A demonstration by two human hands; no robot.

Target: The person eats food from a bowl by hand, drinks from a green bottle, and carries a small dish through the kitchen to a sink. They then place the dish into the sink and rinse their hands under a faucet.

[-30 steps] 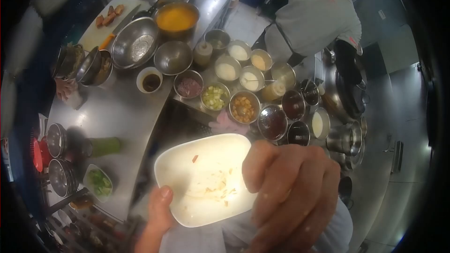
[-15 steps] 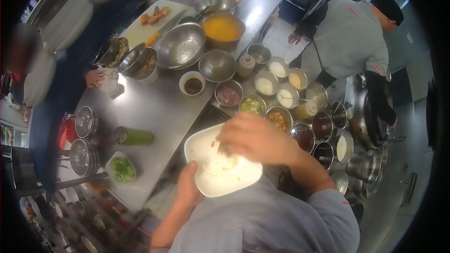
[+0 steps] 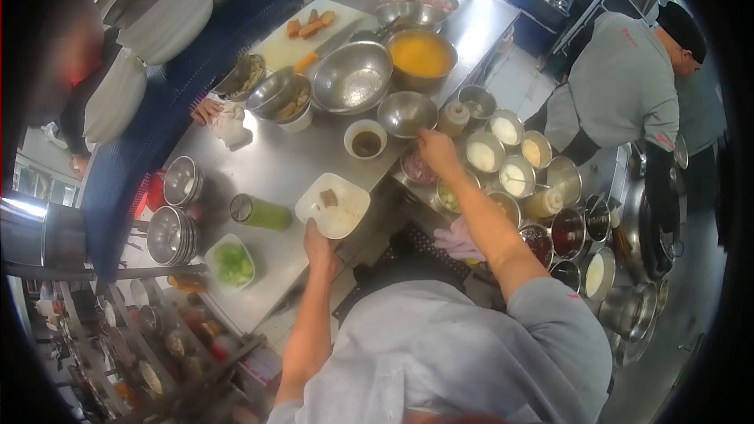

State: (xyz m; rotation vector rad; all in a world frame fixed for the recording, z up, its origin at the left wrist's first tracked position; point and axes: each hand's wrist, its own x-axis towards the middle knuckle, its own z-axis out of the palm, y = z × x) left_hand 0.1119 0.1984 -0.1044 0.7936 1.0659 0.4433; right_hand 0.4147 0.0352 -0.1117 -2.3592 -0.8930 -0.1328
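My left hand (image 3: 318,245) grips the near edge of a white square dish (image 3: 345,222), which is over the steel table's edge. A brown piece (image 3: 329,198) and pale bits lie in the dish. My right hand (image 3: 437,149) is at the near right rim of an empty steel bowl (image 3: 408,115), with its fingers closed on the rim. Below that hand, a bowl of chopped pink pieces (image 3: 416,165) is partly covered. A small white bowl of dark sauce (image 3: 365,140) stands left of the steel bowl.
Bowls of white and red contents (image 3: 567,233) stand at the right, beside a co-worker (image 3: 620,82). A green-filled container (image 3: 263,213), greens in a dish (image 3: 233,265) and stacked steel bowls (image 3: 167,235) are at the left. Another person's hand (image 3: 206,111) rests on a cloth (image 3: 228,122).
My right hand has left the dish and reached forward to the steel bowl's rim. My left hand has carried the dish forward to the table edge. The camera view has shifted.
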